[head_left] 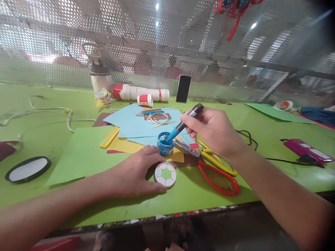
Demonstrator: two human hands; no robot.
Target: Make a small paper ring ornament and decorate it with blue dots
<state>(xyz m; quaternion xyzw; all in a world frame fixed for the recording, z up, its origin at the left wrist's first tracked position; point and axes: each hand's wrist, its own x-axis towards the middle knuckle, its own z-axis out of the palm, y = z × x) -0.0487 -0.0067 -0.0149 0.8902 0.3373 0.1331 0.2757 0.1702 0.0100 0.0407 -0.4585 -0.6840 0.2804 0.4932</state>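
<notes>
My right hand grips a black marker pen with a blue lower part. It slants down, and its tip is inside the mouth of a small clear jar of blue paint. My left hand lies on the table with thumb and forefinger round a white disc. This disc has a green hexagon in the middle, dividing lines, and blue dots in one section. The left fingertips are close to the jar; whether they touch it I cannot tell. Large scissors with red and yellow handles lie beneath my right wrist.
Blue paper, green paper and yellow paper overlap on the green table. Behind stand a phone, a paper cup, a row of stacked cups and a jug. A purple device with a black cable lies right.
</notes>
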